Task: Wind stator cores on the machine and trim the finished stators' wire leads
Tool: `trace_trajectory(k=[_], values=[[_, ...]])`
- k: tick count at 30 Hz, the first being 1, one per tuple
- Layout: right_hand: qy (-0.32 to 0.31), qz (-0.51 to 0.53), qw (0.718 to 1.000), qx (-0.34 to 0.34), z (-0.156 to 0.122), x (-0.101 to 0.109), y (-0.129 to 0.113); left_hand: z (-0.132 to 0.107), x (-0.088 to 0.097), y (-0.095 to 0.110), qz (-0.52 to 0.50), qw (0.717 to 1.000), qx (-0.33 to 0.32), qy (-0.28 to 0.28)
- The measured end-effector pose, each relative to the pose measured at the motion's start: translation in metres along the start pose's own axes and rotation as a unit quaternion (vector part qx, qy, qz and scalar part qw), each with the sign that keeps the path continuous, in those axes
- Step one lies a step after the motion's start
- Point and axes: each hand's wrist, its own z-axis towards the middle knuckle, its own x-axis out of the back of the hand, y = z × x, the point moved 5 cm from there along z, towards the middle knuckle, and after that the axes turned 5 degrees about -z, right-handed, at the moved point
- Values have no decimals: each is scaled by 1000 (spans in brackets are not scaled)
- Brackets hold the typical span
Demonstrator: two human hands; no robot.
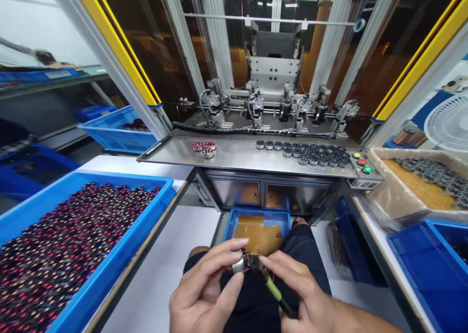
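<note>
My left hand (206,284) pinches a small motor stator (239,265) between thumb and fingers, its silvery ring side turned towards the palm. In my right hand (303,282) is a pair of wire cutters (273,290) with green and black handles. The cutters' jaws are close against the stator's right side; whether they touch it I cannot tell. Fine copper wire loops around the jaws, by my right fingertips. Both hands are above my lap, in front of a blue tray (227,225) holding brown sheet material (261,235).
A steel shelf (234,155) carries three wound stators (208,152) and rows of dark stators (318,153), below a winding machine (274,72). Wound stators fill a blue bin (168,182) at left. At right are control buttons (361,162), a lined box (380,186) and a blue bin (413,250).
</note>
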Motion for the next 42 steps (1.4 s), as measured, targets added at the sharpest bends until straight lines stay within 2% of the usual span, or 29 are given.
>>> trace_trajectory(k=[7,12,17,22,24,27,31,33,38,42], values=[[30,-38,999,-1,-2,3,-4,-1,-2,-1,12,999,-8,-34],[63,-31,994,-88,-4,10,-1,2,-2,1,25,996,-62,-58],[66,-16,988,-139,-12,17,0,2,5,-2,32,991,-126,19],[54,-21,981,-183,-27,24,-3,3,4,-1,123,972,-192,-48],[43,18,977,-206,-34,23,-3,3,4,2,155,956,-239,-65],[15,133,966,-219,-42,15,-4,2,0,7,231,918,-307,-96],[-8,255,943,-212,-43,5,-8,2,-3,7,291,889,-336,-110],[-17,281,937,-208,-39,3,-9,0,-1,5,274,892,-341,-115],[-28,300,930,-212,-30,-1,-9,-6,8,-3,173,927,-312,-117],[-28,300,928,-220,-27,-2,-13,-5,9,-3,154,936,-291,-123]])
